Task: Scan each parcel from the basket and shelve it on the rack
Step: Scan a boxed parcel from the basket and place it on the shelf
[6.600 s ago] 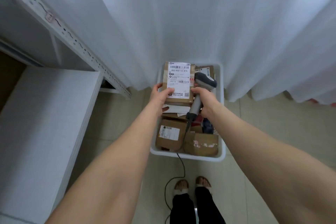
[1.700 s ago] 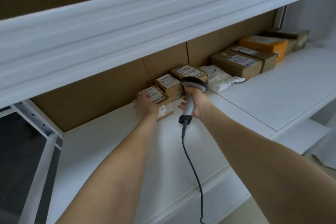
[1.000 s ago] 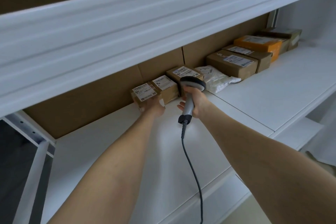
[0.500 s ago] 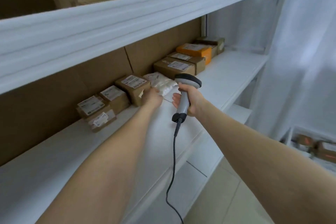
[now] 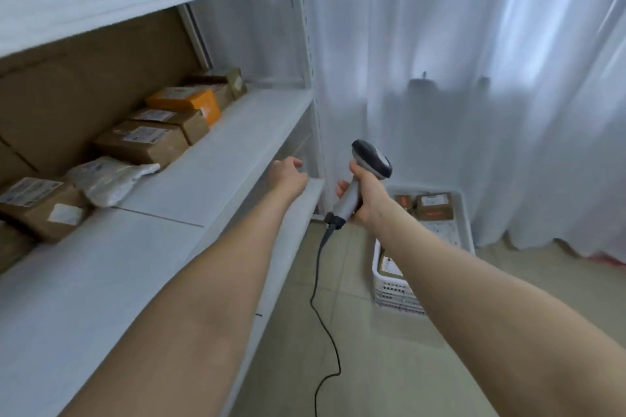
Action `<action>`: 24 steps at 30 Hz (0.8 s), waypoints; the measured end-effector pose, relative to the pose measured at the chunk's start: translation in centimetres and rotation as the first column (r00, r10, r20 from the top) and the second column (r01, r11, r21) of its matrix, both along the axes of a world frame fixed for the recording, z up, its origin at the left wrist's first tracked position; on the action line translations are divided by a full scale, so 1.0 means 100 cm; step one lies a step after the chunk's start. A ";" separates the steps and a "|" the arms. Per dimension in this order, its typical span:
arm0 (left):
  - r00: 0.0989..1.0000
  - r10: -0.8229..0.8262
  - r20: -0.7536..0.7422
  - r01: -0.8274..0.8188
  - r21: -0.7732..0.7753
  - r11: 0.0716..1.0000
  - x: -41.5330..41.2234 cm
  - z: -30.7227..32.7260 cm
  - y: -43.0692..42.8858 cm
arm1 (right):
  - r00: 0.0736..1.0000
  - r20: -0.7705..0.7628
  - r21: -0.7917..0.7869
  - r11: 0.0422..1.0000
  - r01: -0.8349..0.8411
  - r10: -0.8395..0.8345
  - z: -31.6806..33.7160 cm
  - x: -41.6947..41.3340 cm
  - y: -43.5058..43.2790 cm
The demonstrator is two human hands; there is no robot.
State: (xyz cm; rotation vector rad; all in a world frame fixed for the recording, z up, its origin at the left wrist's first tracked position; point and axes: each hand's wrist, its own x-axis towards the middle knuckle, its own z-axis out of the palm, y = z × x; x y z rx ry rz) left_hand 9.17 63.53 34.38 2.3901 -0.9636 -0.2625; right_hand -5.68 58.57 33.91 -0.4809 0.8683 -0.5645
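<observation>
A small parcel stockroom. Left of the right hand [image 5: 366,195] gripping a corded barcode scanner [image 5: 371,159] stands a white metal rack [image 5: 216,159], its shelves lined with labelled cardboard parcels [image 5: 142,142]. Just right of and below the grip, a white plastic basket [image 5: 393,288] of more parcels sits on a tiled floor [image 5: 372,366] before white curtains [image 5: 474,78].

T-6.6 s: left grip [image 5: 288,176] held a labelled parcel over the basket [image 5: 393,291]. By T-1.7 s it was setting that parcel into the row at the back of the shelf [image 5: 216,159]. Now: left grip empty, fingers loosely curled, pulled back from the row to the shelf's front edge. Right grip [image 5: 364,200] with scanner [image 5: 371,159] moved from above the shelf board to above the floor, at 3 o'clock of the left grip. View swung right: basket back in frame at 4 o'clock.
</observation>
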 end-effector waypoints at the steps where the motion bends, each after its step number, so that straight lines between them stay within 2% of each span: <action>1: 1.000 -0.024 0.004 0.023 0.006 1.000 -0.018 -0.003 -0.016 | 0.999 0.010 0.024 0.999 0.030 -0.030 -0.005 -0.019 -0.011; 10: 0.971 -0.217 -0.095 0.225 0.081 0.971 -0.147 -0.042 -0.131 | 0.975 0.055 0.129 0.970 0.206 -0.215 -0.043 -0.141 -0.095; 13: 0.964 -0.237 -0.122 0.247 0.079 0.966 -0.164 -0.055 -0.158 | 0.955 0.081 0.150 0.951 0.270 -0.284 -0.055 -0.158 -0.121; 18: 0.948 -0.267 -0.176 0.288 0.112 0.951 -0.172 -0.086 -0.217 | 0.948 0.031 0.152 0.939 0.307 -0.315 -0.083 -0.167 -0.177; 24: 0.924 -0.290 -0.249 0.335 0.162 0.928 -0.155 -0.137 -0.298 | 0.936 -0.104 0.151 0.925 0.349 -0.336 -0.129 -0.153 -0.253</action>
